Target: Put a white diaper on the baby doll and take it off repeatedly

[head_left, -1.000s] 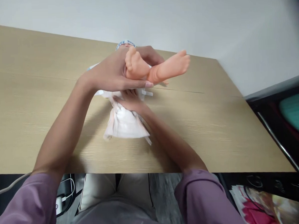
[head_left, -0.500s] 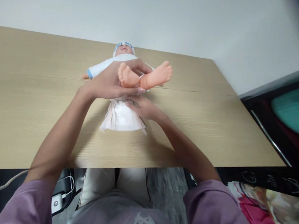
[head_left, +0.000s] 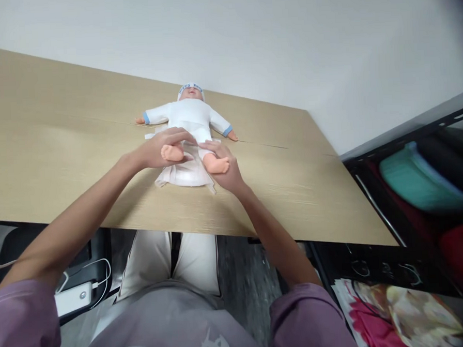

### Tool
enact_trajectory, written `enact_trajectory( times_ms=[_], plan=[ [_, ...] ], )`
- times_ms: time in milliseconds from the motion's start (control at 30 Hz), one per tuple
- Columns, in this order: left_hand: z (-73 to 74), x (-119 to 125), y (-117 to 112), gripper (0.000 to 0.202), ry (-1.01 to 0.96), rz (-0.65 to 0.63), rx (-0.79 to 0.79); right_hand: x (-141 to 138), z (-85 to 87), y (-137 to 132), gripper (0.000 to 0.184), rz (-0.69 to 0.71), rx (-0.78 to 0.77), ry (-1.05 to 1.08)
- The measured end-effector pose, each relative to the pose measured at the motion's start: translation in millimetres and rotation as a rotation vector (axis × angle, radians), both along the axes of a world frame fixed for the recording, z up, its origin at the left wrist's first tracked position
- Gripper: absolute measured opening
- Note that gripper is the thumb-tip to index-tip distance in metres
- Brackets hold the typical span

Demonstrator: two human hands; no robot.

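A baby doll (head_left: 189, 116) in a white suit and cap lies on its back on the wooden table (head_left: 59, 151), head toward the wall. A white diaper (head_left: 185, 175) is spread under its hips. My left hand (head_left: 158, 150) curls around the doll's left-side foot and lower leg. My right hand (head_left: 225, 168) wraps the other leg from below, near its foot. Both legs now lie low over the diaper.
A white wall runs behind the table. At the right stands a dark shelf (head_left: 410, 185) with a teal item (head_left: 418, 176). Under the table's left side are a white power strip (head_left: 73, 298) and cables. My legs in light trousers sit under the front edge.
The doll's legs have come down from raised in the air to resting over the diaper. My right hand left the diaper and took the doll's leg. The camera tilted up.
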State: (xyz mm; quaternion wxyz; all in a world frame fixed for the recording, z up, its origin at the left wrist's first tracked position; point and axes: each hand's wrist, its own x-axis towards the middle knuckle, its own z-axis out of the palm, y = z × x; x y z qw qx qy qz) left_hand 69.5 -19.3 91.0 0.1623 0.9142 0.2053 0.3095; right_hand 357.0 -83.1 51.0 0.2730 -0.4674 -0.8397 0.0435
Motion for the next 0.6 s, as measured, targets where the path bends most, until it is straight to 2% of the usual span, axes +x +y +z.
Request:
enact_trajectory(
  times_ms=[67,167,267,333,467,600],
  plan=[
    [-13.0,-21,2,0.044,0.067,0.018,0.048,15,-6.5,0,0.05,0.104,-0.008,0.004],
    [-36.4,-50,1,0.041,0.154,-0.031,0.053,32,-26.9,1,0.045,0.234,-0.017,-0.019],
    [-56.8,-65,-3,0.05,0.221,-0.042,0.02,37,-43.6,2,0.041,0.217,-0.044,-0.088],
    [-64.5,-68,-5,0.058,0.276,-0.036,0.009,38,-46.5,2,0.042,0.209,-0.066,-0.12],
    [-65.3,-71,-4,0.071,0.358,-0.049,0.006,48,-38.6,2,0.05,0.291,-0.126,-0.112],
    [-55.6,-72,-8,0.063,0.384,-0.031,-0.04,62,-28.9,1,0.06,0.333,-0.191,-0.041]
  ],
)
